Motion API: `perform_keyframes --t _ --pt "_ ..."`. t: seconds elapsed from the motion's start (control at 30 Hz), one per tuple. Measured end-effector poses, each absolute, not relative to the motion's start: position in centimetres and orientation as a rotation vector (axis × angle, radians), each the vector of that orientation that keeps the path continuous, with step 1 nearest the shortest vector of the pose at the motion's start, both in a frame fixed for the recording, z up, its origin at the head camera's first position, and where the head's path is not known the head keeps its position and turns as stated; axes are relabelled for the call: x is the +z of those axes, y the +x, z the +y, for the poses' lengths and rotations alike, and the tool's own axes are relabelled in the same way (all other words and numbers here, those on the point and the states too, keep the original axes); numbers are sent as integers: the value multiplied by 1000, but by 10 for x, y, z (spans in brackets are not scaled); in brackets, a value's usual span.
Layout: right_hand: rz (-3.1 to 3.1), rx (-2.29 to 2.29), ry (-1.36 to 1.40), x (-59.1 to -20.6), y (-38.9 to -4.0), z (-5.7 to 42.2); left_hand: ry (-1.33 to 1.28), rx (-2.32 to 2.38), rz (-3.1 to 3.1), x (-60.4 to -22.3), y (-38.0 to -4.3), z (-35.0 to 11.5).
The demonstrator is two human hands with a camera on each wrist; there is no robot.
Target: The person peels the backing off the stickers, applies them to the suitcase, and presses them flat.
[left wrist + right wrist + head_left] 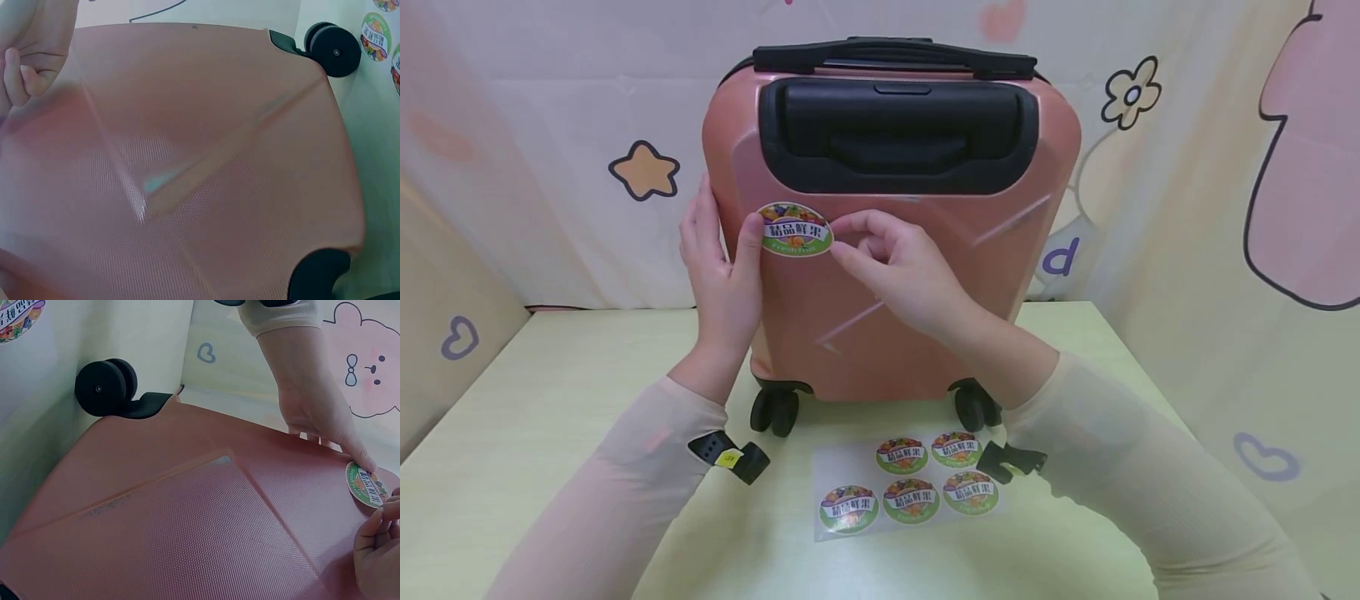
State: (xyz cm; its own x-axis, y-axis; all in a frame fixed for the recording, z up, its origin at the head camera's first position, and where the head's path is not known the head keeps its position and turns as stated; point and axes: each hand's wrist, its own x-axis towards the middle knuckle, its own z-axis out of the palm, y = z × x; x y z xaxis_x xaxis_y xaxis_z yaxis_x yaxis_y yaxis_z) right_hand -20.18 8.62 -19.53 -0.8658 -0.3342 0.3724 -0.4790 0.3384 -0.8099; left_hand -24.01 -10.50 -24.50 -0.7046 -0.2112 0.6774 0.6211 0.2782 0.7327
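In the head view an oval fruit sticker point(797, 230) lies against the upper left of a pink suitcase point(865, 350). My left hand point(721, 267) rests at the suitcase's left edge, its straight fingers along the side and its thumb pressing the sticker's left end. With thumb and forefinger, my right hand point(902, 267) pinches the right end of the sticker. From the right wrist view, the left thumb point(362, 456) sits on the sticker point(365, 485), while the right hand's fingertips hold its opposite rim.
The suitcase stands upright on black wheels point(775, 408), with a black handle point(895, 58) on top. On the pale green table point(565, 417) before it lies a sticker sheet point(842, 462) bearing several similar ovals. A patterned cloth point(550, 125) hangs behind and at both sides.
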Motion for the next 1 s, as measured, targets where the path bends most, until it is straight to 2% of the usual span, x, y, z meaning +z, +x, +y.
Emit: perform_keyframes --t 0.53,0.7,0.83,1.0 --pt "-2395 1418 764 -194 -198 98 -373 -1455 -1845 -245 -239 -108" --pt "-1974 779 938 -195 -206 117 -410 -1399 -1927 -249 -239 -112" --pt "-1810 280 860 -196 -216 131 -381 -1228 -2041 -259 -232 -121" --pt "-2006 33 739 -201 -223 135 -444 -837 -1996 -268 -224 -126"
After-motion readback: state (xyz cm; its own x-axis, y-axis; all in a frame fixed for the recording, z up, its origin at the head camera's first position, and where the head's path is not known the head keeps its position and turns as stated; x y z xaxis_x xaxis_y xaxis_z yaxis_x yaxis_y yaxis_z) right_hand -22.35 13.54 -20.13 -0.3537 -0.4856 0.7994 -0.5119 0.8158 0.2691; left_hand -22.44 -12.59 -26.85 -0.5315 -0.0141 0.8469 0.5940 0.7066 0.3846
